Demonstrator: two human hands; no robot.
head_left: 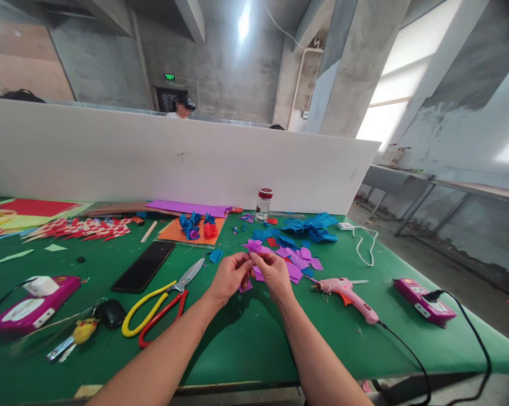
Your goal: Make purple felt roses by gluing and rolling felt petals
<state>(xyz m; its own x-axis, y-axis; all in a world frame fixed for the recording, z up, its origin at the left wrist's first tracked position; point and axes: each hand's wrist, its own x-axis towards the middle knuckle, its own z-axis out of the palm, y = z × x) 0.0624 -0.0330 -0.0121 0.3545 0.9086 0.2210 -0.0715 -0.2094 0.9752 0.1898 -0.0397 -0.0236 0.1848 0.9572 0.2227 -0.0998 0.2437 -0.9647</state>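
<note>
My left hand (pixel 232 277) and my right hand (pixel 274 272) meet above the middle of the green table, fingertips pinched together. A purple crepe paper piece (pixel 254 246) shows at the fingertips; the fingers cover most of what they hold. Just beyond and to the right lie loose purple paper petals (pixel 300 258), with blue crepe paper (pixel 311 227) behind them. To the right of my right hand rests a pink hot glue gun (pixel 350 298) on its stand. Scissors (pixel 180 290) with yellow and red handles lie left of my left hand. Farther back, finished-looking blue paper flowers (pixel 189 225) sit on orange paper (pixel 169 232).
A black phone (pixel 143 267), keys with a yellow charm (pixel 84 331) and a purple power strip (pixel 47 307) are at left. Another power strip (pixel 423 301) stands right, its black cord hanging over the edge. A red-lidded jar (pixel 264 204) stands before the white partition (pixel 220 163). A person (pixel 180 110) is beyond.
</note>
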